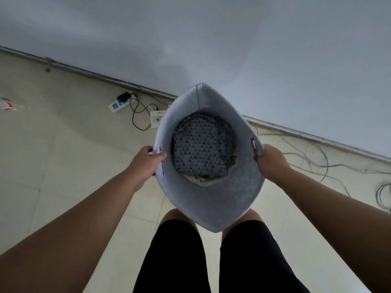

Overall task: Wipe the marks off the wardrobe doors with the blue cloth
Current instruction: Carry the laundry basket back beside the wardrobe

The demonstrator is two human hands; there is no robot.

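I hold a tall grey felt basket (213, 199) in front of my legs, seen from above. My left hand (146, 161) grips its left rim with the thumb inside. Its right rim, by a metal handle slot, is gripped by my right hand (273, 163). Deep inside lies a blue-grey fabric with a triangle pattern (203, 144), over some pale cloth. No wardrobe doors and no plain blue cloth are in view.
A white wall (232, 49) runs diagonally behind the basket. On the tiled floor (63, 144) lie a white power strip (118, 104) with a black cable, a white box (157, 119), loose wires (328, 166) at right and a plastic wrapper (9, 105) far left.
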